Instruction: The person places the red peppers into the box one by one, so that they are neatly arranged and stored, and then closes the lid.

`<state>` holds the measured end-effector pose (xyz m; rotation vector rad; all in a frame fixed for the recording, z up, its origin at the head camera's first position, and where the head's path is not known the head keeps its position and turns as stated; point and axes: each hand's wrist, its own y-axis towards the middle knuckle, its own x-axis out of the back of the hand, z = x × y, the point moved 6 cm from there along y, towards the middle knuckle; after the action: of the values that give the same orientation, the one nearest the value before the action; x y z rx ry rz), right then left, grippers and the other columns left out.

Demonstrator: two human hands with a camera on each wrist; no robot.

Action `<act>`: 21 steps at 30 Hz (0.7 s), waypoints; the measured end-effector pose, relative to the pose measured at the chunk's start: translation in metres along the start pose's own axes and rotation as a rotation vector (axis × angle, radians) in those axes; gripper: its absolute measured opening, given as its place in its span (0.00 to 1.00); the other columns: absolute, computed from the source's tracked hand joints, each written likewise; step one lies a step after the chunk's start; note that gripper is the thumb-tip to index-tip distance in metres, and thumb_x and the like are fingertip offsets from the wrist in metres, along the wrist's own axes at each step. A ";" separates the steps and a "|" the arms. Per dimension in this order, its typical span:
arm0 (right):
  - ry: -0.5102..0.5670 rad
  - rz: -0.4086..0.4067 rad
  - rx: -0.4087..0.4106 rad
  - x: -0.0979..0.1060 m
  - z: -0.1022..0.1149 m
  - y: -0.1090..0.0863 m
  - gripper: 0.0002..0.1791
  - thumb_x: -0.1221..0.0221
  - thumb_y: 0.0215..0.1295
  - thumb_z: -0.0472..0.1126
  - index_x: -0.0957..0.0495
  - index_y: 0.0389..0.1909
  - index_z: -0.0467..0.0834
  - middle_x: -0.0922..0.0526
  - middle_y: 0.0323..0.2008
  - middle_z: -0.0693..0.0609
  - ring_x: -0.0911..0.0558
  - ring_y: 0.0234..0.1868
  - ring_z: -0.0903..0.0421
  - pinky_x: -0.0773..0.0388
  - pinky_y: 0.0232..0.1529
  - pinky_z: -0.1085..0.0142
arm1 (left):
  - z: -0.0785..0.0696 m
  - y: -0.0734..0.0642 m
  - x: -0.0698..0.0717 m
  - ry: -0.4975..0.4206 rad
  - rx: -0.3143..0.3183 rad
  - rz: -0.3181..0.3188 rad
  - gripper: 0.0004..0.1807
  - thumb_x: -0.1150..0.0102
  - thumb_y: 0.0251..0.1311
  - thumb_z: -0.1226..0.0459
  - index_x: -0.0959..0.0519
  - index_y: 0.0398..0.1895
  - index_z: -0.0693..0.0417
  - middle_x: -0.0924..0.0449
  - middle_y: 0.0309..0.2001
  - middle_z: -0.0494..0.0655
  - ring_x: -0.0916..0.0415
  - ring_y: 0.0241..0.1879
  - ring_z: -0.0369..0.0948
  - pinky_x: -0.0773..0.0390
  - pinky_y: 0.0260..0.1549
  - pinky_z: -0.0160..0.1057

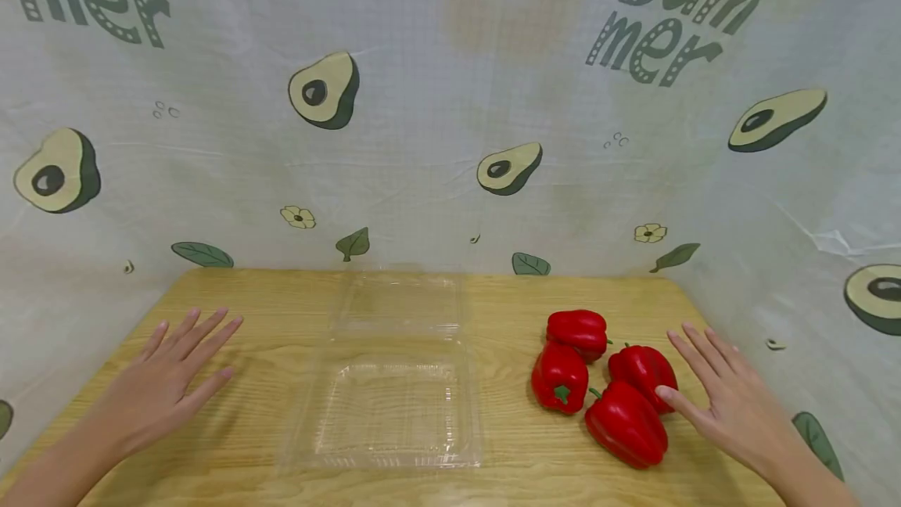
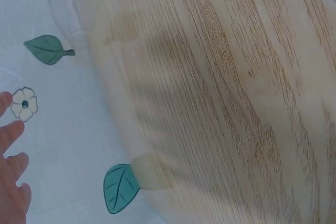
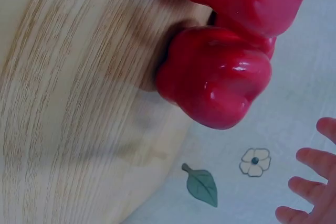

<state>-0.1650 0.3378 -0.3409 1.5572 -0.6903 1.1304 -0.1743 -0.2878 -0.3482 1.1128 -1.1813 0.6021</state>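
- From the left edge across to the right, the background is filled by a pale cloth (image 1: 422,14) printed with avocados (image 1: 341,100) and leaves (image 1: 202,254); in front of it, the lower half of the frame is crossed by a wood-grained counter (image 1: 267,319).
- At lower left, the left hand (image 1: 158,393) is held out over the counter, its fingers straight and spread, its thumb pointed toward the container. In the left wrist view, only its fingertips are shown, at the left edge against the cloth.
- Just left of centre, a clear plastic container (image 1: 383,417) is laid on the counter, its lid (image 1: 404,303) folded back toward the cloth. The wood grain is seen through both halves.
- Right of centre, four red peppers (image 1: 559,378) are grouped closely on the counter: one is set at the top, one at lower left with its green stem turned to the viewer, one at the bottom with its stem toward the upper left, and one at the right.
- At lower right, the right hand (image 1: 739,409) is held beside the peppers, its fingers extended and spread. The rightmost pepper's edge is overlapped by the thumb in the head view; whether it is touched cannot be told.
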 end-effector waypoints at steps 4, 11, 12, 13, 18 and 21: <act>-0.002 -0.001 -0.008 0.003 0.002 0.000 0.46 0.40 0.56 0.57 0.49 0.72 0.48 0.44 0.69 0.38 0.50 0.71 0.40 0.80 0.69 0.69 | -0.001 0.000 -0.001 -0.007 -0.005 -0.001 0.38 0.48 0.63 0.53 0.53 0.74 0.41 0.62 0.74 0.41 0.81 0.71 0.31 0.81 0.68 0.41; 0.014 0.018 -0.051 0.006 0.006 0.000 0.45 0.42 0.57 0.58 0.48 0.71 0.46 0.39 0.66 0.36 0.47 0.68 0.38 0.79 0.69 0.68 | -0.004 -0.001 0.000 -0.030 0.003 -0.003 0.38 0.49 0.64 0.53 0.53 0.73 0.41 0.58 0.74 0.45 0.80 0.71 0.31 0.81 0.68 0.40; 0.021 0.019 -0.056 0.007 0.007 0.000 0.45 0.42 0.57 0.58 0.48 0.71 0.47 0.39 0.65 0.35 0.47 0.68 0.37 0.79 0.69 0.67 | -0.004 -0.002 0.001 -0.037 0.006 0.000 0.37 0.49 0.64 0.54 0.53 0.73 0.41 0.57 0.74 0.46 0.79 0.71 0.30 0.80 0.68 0.40; 0.029 0.018 -0.060 0.008 0.007 0.000 0.44 0.42 0.57 0.58 0.47 0.71 0.47 0.39 0.65 0.35 0.46 0.68 0.37 0.78 0.70 0.66 | -0.005 -0.002 0.001 -0.046 0.009 0.005 0.37 0.49 0.65 0.54 0.53 0.73 0.41 0.55 0.74 0.47 0.79 0.71 0.30 0.80 0.68 0.40; 0.074 0.022 -0.093 0.011 0.012 -0.002 0.43 0.41 0.57 0.57 0.46 0.71 0.47 0.37 0.64 0.36 0.43 0.65 0.37 0.64 0.71 0.47 | -0.006 -0.003 -0.001 -0.102 0.028 0.027 0.36 0.51 0.66 0.54 0.53 0.73 0.40 0.49 0.72 0.51 0.76 0.72 0.31 0.79 0.69 0.39; 0.103 0.038 -0.119 0.012 0.017 -0.004 0.43 0.40 0.56 0.57 0.44 0.70 0.46 0.37 0.64 0.37 0.41 0.63 0.37 0.51 0.64 0.37 | -0.006 -0.007 -0.002 -0.139 0.045 0.030 0.35 0.51 0.66 0.55 0.52 0.73 0.41 0.46 0.71 0.53 0.70 0.74 0.39 0.78 0.69 0.38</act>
<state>-0.1519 0.3246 -0.3312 1.3806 -0.7076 1.1684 -0.1669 -0.2844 -0.3525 1.1925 -1.3111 0.5843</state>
